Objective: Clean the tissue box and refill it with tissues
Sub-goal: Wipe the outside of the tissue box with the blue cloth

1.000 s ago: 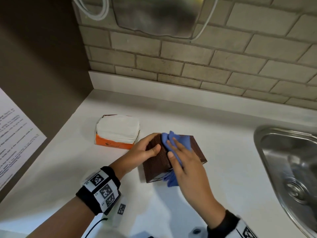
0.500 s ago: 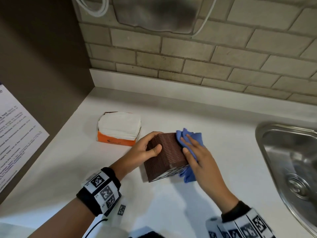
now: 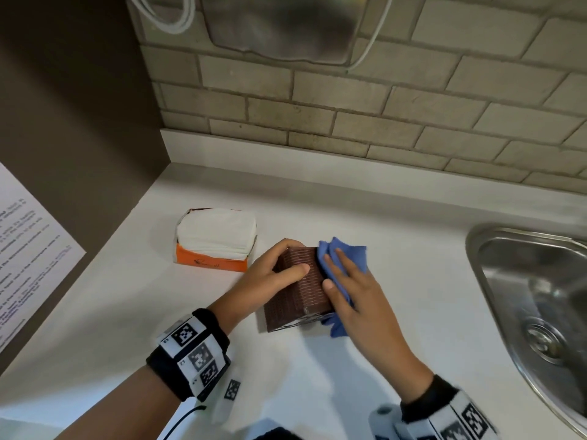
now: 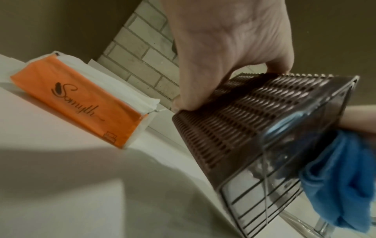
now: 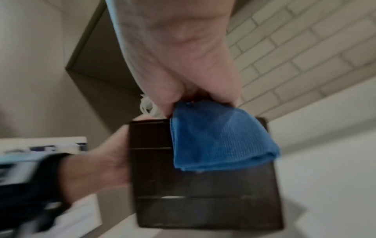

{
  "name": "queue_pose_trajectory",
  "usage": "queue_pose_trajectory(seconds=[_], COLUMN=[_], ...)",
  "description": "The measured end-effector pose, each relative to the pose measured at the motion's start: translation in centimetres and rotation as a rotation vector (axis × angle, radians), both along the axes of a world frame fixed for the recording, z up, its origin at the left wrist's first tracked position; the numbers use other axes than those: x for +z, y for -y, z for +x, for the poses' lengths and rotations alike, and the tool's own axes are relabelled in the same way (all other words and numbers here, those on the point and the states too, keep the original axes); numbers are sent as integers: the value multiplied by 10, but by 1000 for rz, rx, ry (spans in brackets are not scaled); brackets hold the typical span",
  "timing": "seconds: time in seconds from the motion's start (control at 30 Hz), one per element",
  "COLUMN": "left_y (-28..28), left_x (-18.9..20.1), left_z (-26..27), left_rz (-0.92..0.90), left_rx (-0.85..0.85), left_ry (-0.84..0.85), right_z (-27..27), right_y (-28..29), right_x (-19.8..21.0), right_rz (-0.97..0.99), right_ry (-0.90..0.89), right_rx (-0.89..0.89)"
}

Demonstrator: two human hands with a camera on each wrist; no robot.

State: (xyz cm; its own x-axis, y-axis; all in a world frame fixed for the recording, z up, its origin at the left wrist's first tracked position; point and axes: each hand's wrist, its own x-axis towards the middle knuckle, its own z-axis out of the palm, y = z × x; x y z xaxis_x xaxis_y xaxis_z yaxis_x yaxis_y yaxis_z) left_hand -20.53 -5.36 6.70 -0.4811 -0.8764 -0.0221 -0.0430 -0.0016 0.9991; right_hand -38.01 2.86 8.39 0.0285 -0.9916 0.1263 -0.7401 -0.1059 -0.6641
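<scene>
Cloth (image 3: 344, 265) now right of box (image 3: 300, 292)

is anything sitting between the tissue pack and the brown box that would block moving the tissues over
Nothing visible does. The tissue pack lies on bare counter left of the brown box; only the left hand gripping the box lies between them.

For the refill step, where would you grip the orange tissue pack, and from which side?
Pinch the orange tissue pack across its long orange sides, coming from above. It lies flat on the countertop, torn open on top with the white tissues exposed, so a top grip would crush them.
</scene>
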Motion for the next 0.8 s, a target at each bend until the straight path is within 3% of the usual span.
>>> queue_pose_trajectory(seconds=[0.1,0.2,0.3,0.4,0.53,0.6,0.7,0.8], left_y=[0,0,5,9,13,13,12,11], left_x=[-3,-7,-6,-2,9,18,29,34], left_z=[2,12,21,22,8,-4,-11,-8], left_rz=[6,90,119,72,-166,-233,-258,-200], left_rx=[-3,-2,-69,-117,-239,-263,-270,-248], left_ry=[-11,-25,49,221,629,708,671,426], right_z=[8,-16,-32,-36,-21,-8,6,1], right_y=[-7,1,3,0,-8,-16,-31,-34], right_x=[-6,-14,-12,-9,0,8,15,17], right_rz=[-13,-31,168,330,306,236,114,71], right_ry=[-25,29,277,523,530,495,445,450], right_rx=[84,-85,-232,-286,-248,-193,-111,-77])
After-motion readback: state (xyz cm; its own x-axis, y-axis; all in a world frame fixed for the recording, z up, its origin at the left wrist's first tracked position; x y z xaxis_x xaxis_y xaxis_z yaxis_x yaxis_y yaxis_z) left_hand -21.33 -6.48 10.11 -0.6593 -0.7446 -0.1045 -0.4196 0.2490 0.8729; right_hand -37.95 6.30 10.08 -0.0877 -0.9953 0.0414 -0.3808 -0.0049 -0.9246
